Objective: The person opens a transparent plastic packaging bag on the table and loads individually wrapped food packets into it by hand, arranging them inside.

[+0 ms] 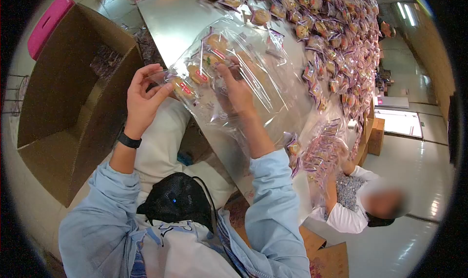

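My left hand [143, 98] pinches the corner of a large clear plastic bag [273, 95] between thumb and fingers. Inside the bag, several small wrapped round cookies [197, 74] with red labels lie in a slanting row, the lowest one close to my left fingertips. My right hand [237, 90] reaches into the bag from its lower side. Its thumb is apart from the other fingers and lies beside the row. Glare and folds of plastic partly hide those fingers.
A big open cardboard box [53, 102] stands at my left, with a pink stool [48, 24] behind it. Many wrapped cookies [336, 39] are heaped across the metal table [168, 22]. At the right, another person [351, 195] handles a filled bag [324, 151].
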`<state>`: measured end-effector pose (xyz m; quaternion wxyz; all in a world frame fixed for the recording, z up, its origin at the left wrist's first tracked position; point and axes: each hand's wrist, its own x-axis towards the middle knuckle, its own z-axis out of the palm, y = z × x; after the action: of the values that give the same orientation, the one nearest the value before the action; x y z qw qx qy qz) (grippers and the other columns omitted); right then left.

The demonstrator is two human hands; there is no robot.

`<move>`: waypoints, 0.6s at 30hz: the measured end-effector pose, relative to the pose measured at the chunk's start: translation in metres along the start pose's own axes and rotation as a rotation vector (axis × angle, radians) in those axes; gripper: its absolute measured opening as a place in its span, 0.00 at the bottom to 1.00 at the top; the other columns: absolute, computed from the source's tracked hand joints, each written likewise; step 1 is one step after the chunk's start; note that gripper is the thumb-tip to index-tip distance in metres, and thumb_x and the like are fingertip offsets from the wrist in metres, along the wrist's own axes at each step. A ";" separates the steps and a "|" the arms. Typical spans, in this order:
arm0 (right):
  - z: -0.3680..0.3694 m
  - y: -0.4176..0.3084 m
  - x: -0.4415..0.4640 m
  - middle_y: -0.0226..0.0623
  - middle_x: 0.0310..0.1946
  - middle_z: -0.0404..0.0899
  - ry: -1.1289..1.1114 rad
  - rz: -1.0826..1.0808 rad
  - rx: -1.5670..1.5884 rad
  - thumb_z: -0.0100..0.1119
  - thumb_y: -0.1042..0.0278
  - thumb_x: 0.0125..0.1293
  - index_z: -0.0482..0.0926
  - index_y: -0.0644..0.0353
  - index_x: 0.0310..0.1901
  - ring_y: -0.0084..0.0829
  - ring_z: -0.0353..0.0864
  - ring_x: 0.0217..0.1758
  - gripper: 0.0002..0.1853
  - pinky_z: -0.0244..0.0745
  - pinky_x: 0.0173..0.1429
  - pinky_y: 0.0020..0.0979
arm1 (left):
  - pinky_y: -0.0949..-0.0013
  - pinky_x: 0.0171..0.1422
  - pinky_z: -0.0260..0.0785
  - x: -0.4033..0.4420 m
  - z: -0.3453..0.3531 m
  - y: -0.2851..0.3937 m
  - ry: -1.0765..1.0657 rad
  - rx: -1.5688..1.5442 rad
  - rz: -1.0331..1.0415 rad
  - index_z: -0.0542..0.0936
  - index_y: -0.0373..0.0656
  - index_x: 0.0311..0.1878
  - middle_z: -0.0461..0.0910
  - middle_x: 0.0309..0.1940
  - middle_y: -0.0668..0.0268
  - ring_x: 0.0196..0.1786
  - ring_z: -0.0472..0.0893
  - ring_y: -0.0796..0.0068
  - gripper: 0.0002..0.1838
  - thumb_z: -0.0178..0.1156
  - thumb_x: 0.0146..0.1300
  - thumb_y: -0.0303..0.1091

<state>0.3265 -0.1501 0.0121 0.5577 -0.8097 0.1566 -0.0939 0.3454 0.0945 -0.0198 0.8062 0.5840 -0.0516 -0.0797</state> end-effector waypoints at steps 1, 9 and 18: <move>0.002 -0.012 -0.005 0.39 0.59 0.76 -0.046 0.169 0.122 0.74 0.52 0.63 0.74 0.62 0.64 0.36 0.75 0.62 0.34 0.70 0.68 0.37 | 0.67 0.63 0.75 -0.001 0.001 0.000 0.005 0.006 0.006 0.73 0.40 0.65 0.76 0.59 0.64 0.62 0.76 0.74 0.28 0.71 0.62 0.23; -0.021 -0.003 0.029 0.44 0.53 0.78 -0.036 -0.176 -0.321 0.57 0.79 0.61 0.70 0.57 0.71 0.39 0.80 0.53 0.33 0.75 0.62 0.38 | 0.67 0.65 0.74 0.006 -0.005 -0.009 -0.014 0.040 0.041 0.73 0.40 0.64 0.76 0.58 0.65 0.62 0.76 0.73 0.26 0.69 0.64 0.23; -0.008 -0.008 0.042 0.55 0.59 0.78 -0.056 -0.186 -0.244 0.59 0.65 0.72 0.72 0.61 0.69 0.48 0.80 0.57 0.25 0.72 0.65 0.40 | 0.67 0.67 0.72 0.007 -0.005 -0.005 0.024 0.037 0.039 0.72 0.39 0.65 0.76 0.58 0.63 0.62 0.76 0.73 0.27 0.68 0.64 0.23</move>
<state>0.3642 -0.1692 0.0209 0.4482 -0.8847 0.0757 -0.1029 0.3525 0.0964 -0.0262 0.7974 0.5984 -0.0547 -0.0558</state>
